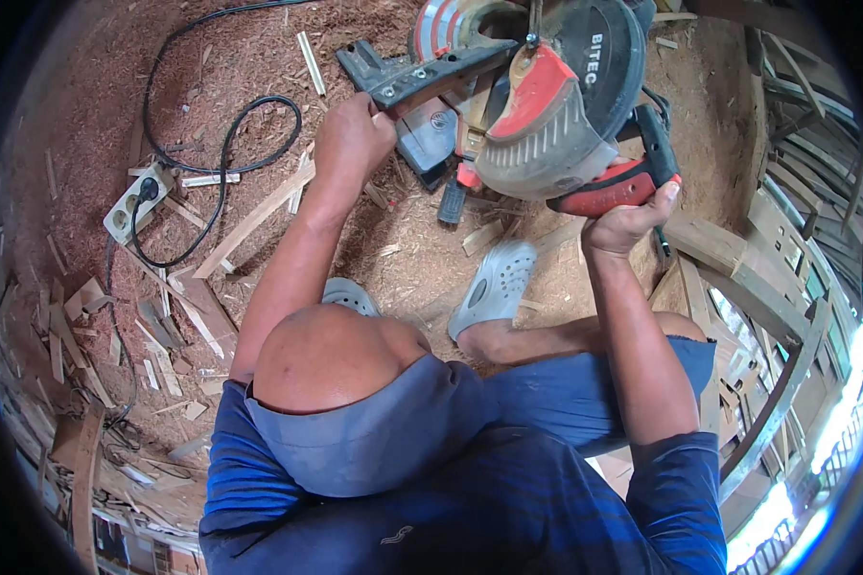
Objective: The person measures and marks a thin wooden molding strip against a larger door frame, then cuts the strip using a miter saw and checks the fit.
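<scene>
A miter saw (594, 72) with a dark round blade cover stands on the ground in front of me. Around its red and black handle (612, 188) my right hand (628, 218) is closed, thumb up along the end. The clear lower guard (537, 144) covers the blade. My left hand (353, 139) is closed in a fist at the left end of the black fence (441, 77); what its fingers pinch, if anything, is hidden. Just right of that hand lies the grey saw base (427, 139). A small light piece of wood (476, 107) shows beside the guard.
A white power strip (136, 203) with a black plug lies at left, its black cord (222, 182) looping over the sawdust. Wood strips (259, 218) and offcuts litter the ground. Beams (729, 254) stand at right. My feet in grey clogs (494, 283) are below the saw.
</scene>
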Tool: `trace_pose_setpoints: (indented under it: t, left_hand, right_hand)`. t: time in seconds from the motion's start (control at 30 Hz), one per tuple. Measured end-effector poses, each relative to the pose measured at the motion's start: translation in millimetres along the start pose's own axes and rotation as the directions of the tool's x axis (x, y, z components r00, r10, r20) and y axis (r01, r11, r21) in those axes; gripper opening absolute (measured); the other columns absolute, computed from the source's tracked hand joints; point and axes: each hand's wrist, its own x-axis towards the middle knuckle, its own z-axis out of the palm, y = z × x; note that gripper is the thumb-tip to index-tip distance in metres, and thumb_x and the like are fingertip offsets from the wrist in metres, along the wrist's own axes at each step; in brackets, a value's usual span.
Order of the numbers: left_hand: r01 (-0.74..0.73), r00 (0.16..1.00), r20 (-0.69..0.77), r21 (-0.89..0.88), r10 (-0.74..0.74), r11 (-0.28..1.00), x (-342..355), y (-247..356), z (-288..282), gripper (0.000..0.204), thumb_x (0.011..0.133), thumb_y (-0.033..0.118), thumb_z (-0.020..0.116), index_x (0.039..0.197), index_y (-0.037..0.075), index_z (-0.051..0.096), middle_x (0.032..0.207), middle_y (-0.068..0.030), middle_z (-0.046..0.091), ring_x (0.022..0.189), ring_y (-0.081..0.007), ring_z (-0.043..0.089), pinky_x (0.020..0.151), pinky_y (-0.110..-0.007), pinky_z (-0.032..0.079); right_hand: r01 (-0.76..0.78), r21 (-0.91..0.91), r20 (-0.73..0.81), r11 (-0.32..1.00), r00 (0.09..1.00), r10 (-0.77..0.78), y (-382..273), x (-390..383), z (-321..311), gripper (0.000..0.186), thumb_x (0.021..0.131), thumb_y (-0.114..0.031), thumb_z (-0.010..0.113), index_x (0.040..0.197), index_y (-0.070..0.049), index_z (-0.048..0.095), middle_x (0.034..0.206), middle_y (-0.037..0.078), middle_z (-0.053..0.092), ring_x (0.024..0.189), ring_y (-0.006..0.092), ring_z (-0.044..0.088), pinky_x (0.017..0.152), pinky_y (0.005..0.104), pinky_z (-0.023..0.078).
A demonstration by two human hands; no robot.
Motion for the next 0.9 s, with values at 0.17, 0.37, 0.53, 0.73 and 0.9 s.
trace_pose_setpoints:
  t: [0.17,0.37,0.53,0.73,0.9]
  left_hand:
    - [-0.026,0.998,-0.056,-0.021,0.025,0.999,0,2,5,0.027,0.085,0.020,0.062,0.094,-0.002,0.075,0.093,-0.0301,0.074,0.091,-0.0473,0.073,0.088,-0.055,0.057]
    - [-0.007,1.000,-0.011,0.008,0.007,1.000,0,0,0,0.028,0.085,0.020,0.062,0.096,-0.002,0.076,0.095,-0.0302,0.075,0.094,-0.0472,0.073,0.090,-0.055,0.057]
    - [-0.012,1.000,-0.006,0.034,0.012,0.999,2,-1,3,0.028,0.086,0.021,0.063,0.096,-0.002,0.076,0.094,-0.0287,0.075,0.093,-0.0461,0.074,0.088,-0.054,0.057]
    - [-0.019,1.000,-0.013,-0.038,0.018,0.999,0,-5,3,0.034,0.091,0.030,0.070,0.087,-0.003,0.072,0.088,-0.0292,0.074,0.085,-0.0474,0.072,0.081,-0.055,0.056]
    - [-0.055,0.997,-0.053,0.008,0.055,0.998,3,-8,9,0.033,0.091,0.029,0.069,0.088,-0.004,0.072,0.088,-0.0293,0.074,0.085,-0.0474,0.072,0.081,-0.055,0.056]
  right_hand:
    - [-0.013,0.097,0.034,0.995,0.999,0.009,-51,29,-6,0.062,0.106,-0.066,0.036,0.105,-0.008,0.059,0.078,0.009,0.062,0.069,0.0229,0.063,0.066,0.0377,0.053]
    - [-0.185,-0.021,0.122,0.983,0.975,0.186,-93,57,-1,0.074,0.104,-0.071,0.033,0.091,-0.002,0.057,0.074,0.010,0.057,0.065,0.0240,0.057,0.064,0.0376,0.049]
    - [-0.174,-0.021,0.091,0.984,0.980,0.175,-95,53,-1,0.075,0.103,-0.073,0.033,0.090,-0.002,0.056,0.073,0.010,0.057,0.064,0.0239,0.056,0.064,0.0375,0.049]
    - [-0.159,0.057,0.085,0.986,0.984,0.154,-75,37,1,0.068,0.106,-0.066,0.034,0.092,-0.003,0.057,0.069,0.008,0.056,0.061,0.0238,0.057,0.058,0.0374,0.050]
    - [-0.112,0.103,0.068,0.988,0.992,0.105,-64,30,1,0.066,0.107,-0.064,0.032,0.095,-0.005,0.057,0.070,0.009,0.057,0.057,0.0254,0.058,0.055,0.0393,0.051]
